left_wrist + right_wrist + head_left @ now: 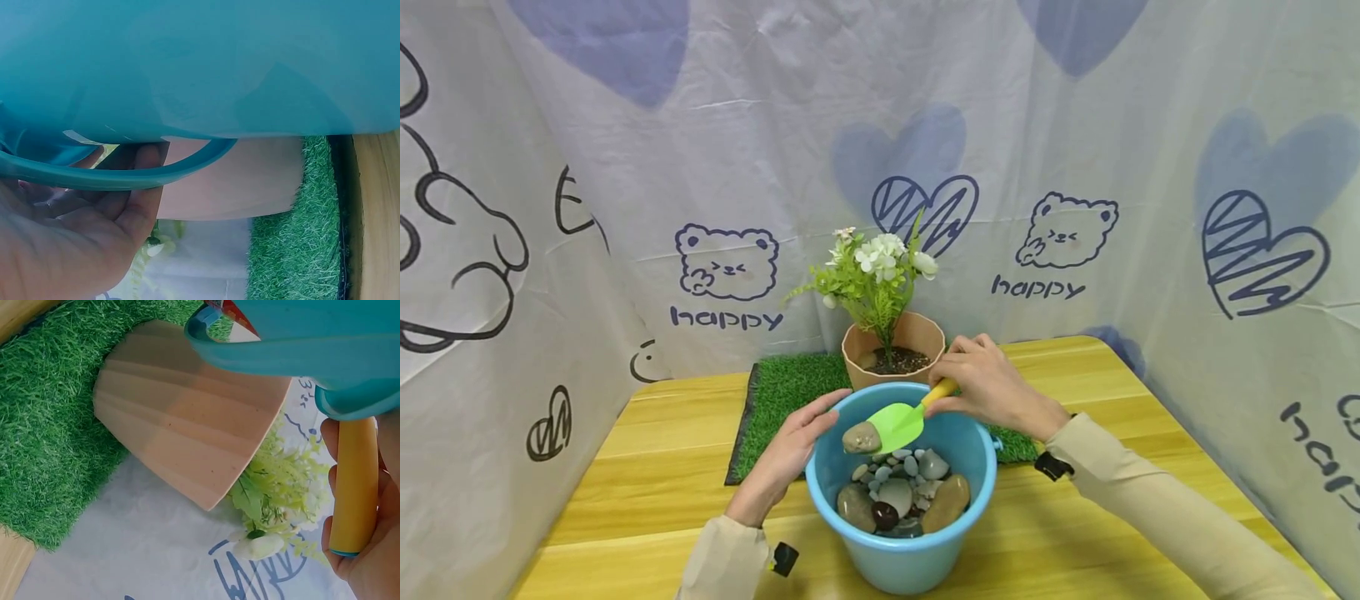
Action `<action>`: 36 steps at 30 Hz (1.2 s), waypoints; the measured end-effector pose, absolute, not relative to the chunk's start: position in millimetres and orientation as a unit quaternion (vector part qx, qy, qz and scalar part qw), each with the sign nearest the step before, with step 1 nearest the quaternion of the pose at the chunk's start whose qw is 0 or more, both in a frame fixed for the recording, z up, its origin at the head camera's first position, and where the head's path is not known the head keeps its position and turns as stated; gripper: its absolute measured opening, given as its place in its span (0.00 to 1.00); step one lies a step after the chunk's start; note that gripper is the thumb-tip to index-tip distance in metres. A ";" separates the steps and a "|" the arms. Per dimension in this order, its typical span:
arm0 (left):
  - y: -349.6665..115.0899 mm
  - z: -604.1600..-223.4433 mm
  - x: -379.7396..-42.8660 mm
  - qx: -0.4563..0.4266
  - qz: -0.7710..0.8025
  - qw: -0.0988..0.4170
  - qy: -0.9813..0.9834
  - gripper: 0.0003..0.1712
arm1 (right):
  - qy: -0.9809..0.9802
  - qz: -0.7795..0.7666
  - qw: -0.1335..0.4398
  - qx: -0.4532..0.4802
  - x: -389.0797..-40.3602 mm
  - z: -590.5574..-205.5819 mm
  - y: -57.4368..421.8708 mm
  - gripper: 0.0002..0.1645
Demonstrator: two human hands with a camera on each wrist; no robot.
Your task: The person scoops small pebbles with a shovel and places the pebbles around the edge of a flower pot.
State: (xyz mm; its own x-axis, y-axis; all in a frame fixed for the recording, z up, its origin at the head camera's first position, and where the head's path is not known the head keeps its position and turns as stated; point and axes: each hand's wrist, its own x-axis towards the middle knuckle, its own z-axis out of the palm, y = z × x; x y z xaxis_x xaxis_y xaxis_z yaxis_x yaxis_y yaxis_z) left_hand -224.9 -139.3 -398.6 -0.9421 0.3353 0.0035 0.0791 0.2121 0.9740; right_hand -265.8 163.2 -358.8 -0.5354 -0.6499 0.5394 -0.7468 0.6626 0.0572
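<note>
A blue bucket (904,543) stands on the table with stones (895,497) of several sizes inside. At its left rim my left hand (792,442) grips the edge, the fingertips partly hidden behind a blue band in the left wrist view. My right hand (988,379) holds a toy shovel by its yellow handle (355,487), above the bucket's far right rim. The shovel's green blade (898,427) slopes down to the left over the bucket's opening. On the blade's tip sits a tan stone (861,437), clear of the pile beneath.
Behind the bucket, a pinkish pot (931,329) with white flowers (880,257) and leaves stands on green artificial turf (797,377). Pale printed curtains (820,75) enclose the yellow wooden table (662,467) at the back and sides.
</note>
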 end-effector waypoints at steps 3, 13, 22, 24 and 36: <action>-139.1 -398.0 -224.5 0.137 0.612 0.104 0.772 0.27 | -0.879 0.092 0.255 0.391 -264.0 -356.8 164.6 0.21; -144.5 -396.0 -223.2 0.137 0.597 0.122 0.781 0.25 | -0.887 0.095 0.245 0.379 -260.3 -356.1 166.7 0.22; -142.6 -396.2 -218.4 0.129 0.595 0.118 0.785 0.25 | -0.874 0.090 0.270 0.393 -260.4 -361.8 168.2 0.22; -142.8 -397.4 -216.4 0.125 0.597 0.112 0.784 0.25 | -0.874 0.091 0.270 0.393 -260.1 -361.9 168.0 0.22; -147.1 -401.6 -217.7 0.191 0.598 0.118 0.770 0.28 | -0.878 0.101 0.268 0.383 -261.3 -362.1 168.5 0.23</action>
State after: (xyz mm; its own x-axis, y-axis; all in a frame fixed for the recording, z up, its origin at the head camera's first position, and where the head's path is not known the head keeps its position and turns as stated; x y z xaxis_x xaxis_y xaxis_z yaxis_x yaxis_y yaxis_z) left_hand -217.7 -147.1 -401.6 -0.8992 0.4352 0.0458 0.1520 0.2126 0.9652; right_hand -261.3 168.5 -362.1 -0.5633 -0.6186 0.5478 -0.7266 0.6865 0.0281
